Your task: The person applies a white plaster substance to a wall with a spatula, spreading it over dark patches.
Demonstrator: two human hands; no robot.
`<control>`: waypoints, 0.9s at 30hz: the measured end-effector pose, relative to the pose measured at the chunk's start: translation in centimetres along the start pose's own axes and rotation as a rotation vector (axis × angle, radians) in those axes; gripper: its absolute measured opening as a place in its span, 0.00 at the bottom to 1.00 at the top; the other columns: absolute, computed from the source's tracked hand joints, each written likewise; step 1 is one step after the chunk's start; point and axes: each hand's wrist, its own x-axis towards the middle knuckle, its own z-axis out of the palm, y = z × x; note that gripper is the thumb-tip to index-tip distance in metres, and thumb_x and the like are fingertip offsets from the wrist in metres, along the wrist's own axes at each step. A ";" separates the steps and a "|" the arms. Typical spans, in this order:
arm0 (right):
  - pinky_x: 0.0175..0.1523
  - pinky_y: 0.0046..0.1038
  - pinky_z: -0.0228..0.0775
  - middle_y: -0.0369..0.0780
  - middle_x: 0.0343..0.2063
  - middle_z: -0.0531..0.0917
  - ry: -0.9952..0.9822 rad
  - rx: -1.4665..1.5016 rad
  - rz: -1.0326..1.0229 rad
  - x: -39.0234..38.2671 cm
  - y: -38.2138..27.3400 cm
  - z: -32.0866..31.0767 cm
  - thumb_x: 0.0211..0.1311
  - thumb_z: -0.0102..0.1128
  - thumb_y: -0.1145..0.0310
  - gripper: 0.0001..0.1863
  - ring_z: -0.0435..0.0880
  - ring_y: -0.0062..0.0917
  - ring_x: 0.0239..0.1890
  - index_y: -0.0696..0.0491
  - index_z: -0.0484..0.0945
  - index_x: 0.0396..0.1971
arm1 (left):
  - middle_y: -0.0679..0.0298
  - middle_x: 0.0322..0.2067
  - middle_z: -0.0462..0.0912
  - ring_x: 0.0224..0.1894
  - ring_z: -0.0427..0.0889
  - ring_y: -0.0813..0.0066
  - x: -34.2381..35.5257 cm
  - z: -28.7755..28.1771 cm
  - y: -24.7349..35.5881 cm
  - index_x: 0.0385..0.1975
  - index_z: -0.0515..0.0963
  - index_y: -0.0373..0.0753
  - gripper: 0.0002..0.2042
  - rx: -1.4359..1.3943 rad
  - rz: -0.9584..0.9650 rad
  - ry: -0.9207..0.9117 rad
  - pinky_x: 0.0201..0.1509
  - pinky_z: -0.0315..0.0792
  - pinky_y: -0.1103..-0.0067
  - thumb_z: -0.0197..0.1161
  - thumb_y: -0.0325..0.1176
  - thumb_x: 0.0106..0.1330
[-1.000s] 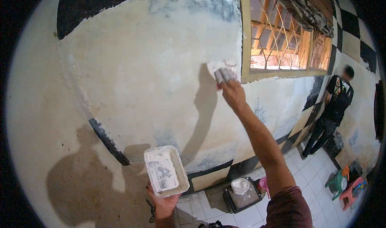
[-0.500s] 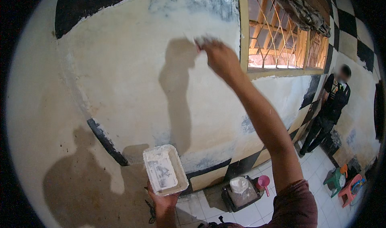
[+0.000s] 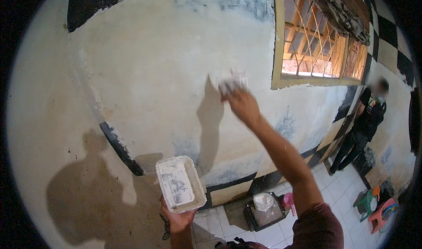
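My left hand (image 3: 179, 220) is closed on a white rectangular plastic tub (image 3: 200, 192), held from below near the bottom of the picture. White paint (image 3: 172, 178) coats the tub, with a greyish patch inside. My right arm stretches up to the wall (image 3: 145, 82). There my right hand (image 3: 242, 106) is closed round a paintbrush (image 3: 233, 83), smeared by motion, its white-flecked head against or close to the wall. Pale paint covers much of the wall, and dark patches (image 3: 248, 5) show through near the top and lower down.
A barred window (image 3: 316, 47) with a yellow frame is at the upper right. Below stands a black crate (image 3: 250, 218) with a white bag (image 3: 263, 201), beside a pink dipper (image 3: 288, 200). Another person (image 3: 367, 121) stands at the right, near green (image 3: 364, 203) and red (image 3: 379, 218) stools.
My right hand has moved down the wall with the paintbrush. The view has shifted slightly. My left hand still holds the tub in nearly the same place.
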 end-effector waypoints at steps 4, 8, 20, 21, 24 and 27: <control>0.58 0.37 0.71 0.39 0.55 0.75 -0.108 0.100 0.062 -4.0 -2.8 -1.0 0.52 0.56 0.75 0.25 0.73 0.37 0.58 0.48 0.74 0.55 | 0.63 0.55 0.76 0.55 0.77 0.58 0.2 -0.3 0.9 0.59 0.71 0.47 0.27 -0.306 -0.228 -0.079 0.55 0.72 0.52 0.47 0.55 0.64; 0.56 0.37 0.73 0.38 0.53 0.77 0.119 0.063 0.063 4.6 -0.6 -4.1 0.51 0.55 0.78 0.27 0.75 0.38 0.56 0.46 0.74 0.55 | 0.57 0.57 0.74 0.56 0.76 0.50 0.5 -0.9 0.7 0.63 0.65 0.43 0.31 -0.351 -0.208 -0.017 0.54 0.73 0.49 0.51 0.54 0.64; 0.60 0.43 0.68 0.45 0.57 0.73 -0.203 0.159 0.101 -4.5 -3.9 -1.9 0.57 0.55 0.73 0.27 0.73 0.42 0.59 0.50 0.68 0.60 | 0.61 0.55 0.76 0.54 0.77 0.54 0.0 -0.3 0.8 0.60 0.69 0.44 0.29 -0.285 -0.148 -0.010 0.53 0.74 0.50 0.47 0.57 0.65; 0.59 0.42 0.70 0.46 0.57 0.74 -0.158 0.098 0.089 -2.8 -2.3 -2.7 0.57 0.54 0.76 0.27 0.74 0.42 0.58 0.49 0.68 0.60 | 0.65 0.55 0.77 0.54 0.77 0.57 0.0 -0.2 0.6 0.59 0.71 0.47 0.28 -0.278 -0.210 -0.006 0.53 0.74 0.51 0.47 0.57 0.63; 0.56 0.38 0.71 0.40 0.55 0.77 -0.183 0.098 0.220 8.8 -0.5 -6.8 0.53 0.50 0.79 0.25 0.75 0.37 0.57 0.44 0.75 0.53 | 0.63 0.54 0.77 0.54 0.77 0.56 0.5 -1.3 0.8 0.59 0.70 0.48 0.29 -0.274 -0.198 0.019 0.53 0.74 0.51 0.47 0.58 0.63; 0.46 0.42 0.75 0.47 0.39 0.83 0.048 0.041 0.073 19.2 2.3 -9.0 0.55 0.46 0.78 0.20 0.83 0.43 0.39 0.46 0.80 0.44 | 0.62 0.53 0.77 0.55 0.77 0.57 0.2 -1.2 1.2 0.59 0.70 0.48 0.28 -0.349 -0.302 0.079 0.53 0.74 0.51 0.47 0.57 0.63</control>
